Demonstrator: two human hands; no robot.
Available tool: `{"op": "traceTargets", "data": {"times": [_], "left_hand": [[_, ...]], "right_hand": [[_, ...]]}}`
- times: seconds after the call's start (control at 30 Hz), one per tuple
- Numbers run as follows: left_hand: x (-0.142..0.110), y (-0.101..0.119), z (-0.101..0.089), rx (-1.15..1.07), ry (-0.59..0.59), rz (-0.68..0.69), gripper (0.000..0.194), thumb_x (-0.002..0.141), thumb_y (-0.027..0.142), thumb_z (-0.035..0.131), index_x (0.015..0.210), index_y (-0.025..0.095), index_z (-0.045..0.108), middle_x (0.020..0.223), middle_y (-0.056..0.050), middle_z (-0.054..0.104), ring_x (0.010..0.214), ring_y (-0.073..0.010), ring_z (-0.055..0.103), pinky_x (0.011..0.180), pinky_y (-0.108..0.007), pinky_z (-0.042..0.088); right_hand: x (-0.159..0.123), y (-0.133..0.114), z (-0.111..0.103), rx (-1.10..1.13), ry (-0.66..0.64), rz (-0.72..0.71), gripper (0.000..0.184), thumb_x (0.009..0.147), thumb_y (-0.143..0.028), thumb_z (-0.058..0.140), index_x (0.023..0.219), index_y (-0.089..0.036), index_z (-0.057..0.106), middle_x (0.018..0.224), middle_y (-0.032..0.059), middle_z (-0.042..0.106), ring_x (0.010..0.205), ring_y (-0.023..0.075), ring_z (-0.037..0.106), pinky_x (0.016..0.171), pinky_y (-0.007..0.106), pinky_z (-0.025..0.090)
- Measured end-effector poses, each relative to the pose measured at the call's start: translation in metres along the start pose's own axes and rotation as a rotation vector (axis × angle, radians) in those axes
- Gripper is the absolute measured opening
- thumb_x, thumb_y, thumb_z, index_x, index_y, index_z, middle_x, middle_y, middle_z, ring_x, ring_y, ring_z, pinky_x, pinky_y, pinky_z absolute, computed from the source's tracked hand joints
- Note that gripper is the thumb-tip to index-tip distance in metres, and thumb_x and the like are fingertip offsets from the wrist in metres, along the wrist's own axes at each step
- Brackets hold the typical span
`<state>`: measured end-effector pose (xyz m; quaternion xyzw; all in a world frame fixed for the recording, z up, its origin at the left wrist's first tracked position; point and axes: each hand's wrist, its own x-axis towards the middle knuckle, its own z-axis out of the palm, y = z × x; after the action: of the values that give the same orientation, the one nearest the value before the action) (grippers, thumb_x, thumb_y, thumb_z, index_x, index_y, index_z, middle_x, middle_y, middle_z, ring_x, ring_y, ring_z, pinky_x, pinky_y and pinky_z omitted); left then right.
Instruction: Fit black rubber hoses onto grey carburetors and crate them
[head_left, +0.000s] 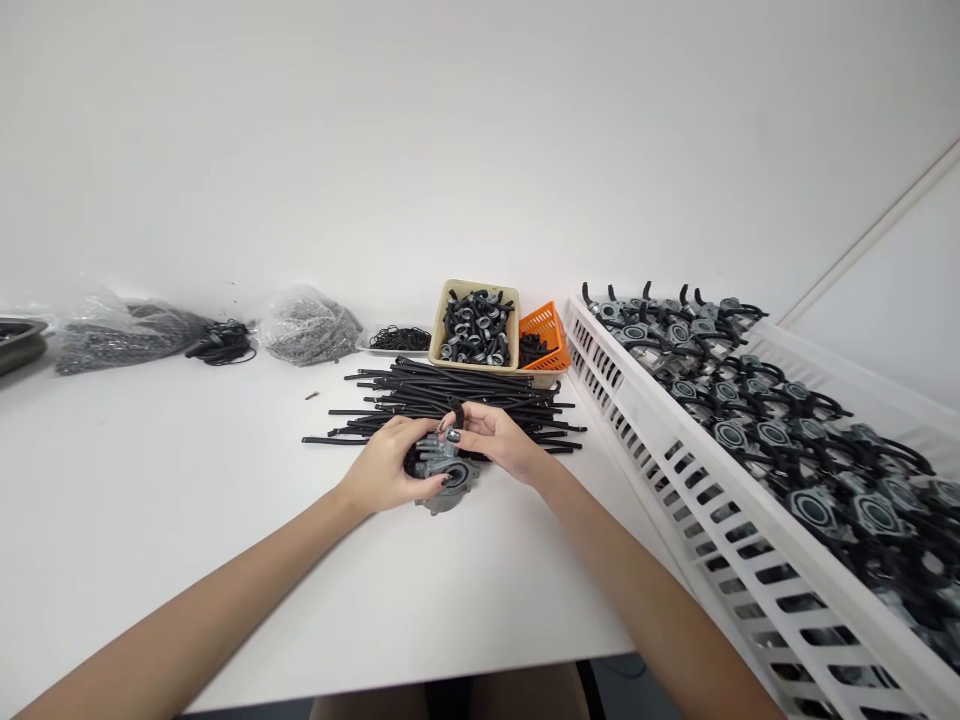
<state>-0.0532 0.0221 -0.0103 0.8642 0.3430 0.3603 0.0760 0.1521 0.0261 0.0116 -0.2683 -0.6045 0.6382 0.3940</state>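
Over the surface [285, 560], in front of the hoses [420, 372], the left hand [390, 465] grasps the casting [459, 482] while the right hand [495, 440] seems to pinch a tube [457, 408] at its top, which could skew or slip if a loose left grip lets the casting turn.

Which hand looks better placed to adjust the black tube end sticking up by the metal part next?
Probably the right hand: its fingertips are right at the black tube end, while the left hand is wrapped around the grey metal part.
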Motion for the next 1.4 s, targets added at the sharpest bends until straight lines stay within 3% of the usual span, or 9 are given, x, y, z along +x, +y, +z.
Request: {"op": "traceTargets", "data": {"times": [1.4], "left_hand": [[0.0018,0.0021,-0.0020,-0.005,-0.044,-0.007,0.042,0.078,0.046,0.059,0.108,0.016,0.061,0.094,-0.008,0.071,0.080,-0.0213,0.064,0.079,-0.033,0.050]], "right_hand": [[0.0011,0.0009,0.0023,0.001,0.032,-0.008,0.031,0.074,-0.039,0.077,0.091,-0.018,0.062,0.085,0.0003,0.059,0.079,0.0130,0.056,0.086,0.031,0.044]]}}
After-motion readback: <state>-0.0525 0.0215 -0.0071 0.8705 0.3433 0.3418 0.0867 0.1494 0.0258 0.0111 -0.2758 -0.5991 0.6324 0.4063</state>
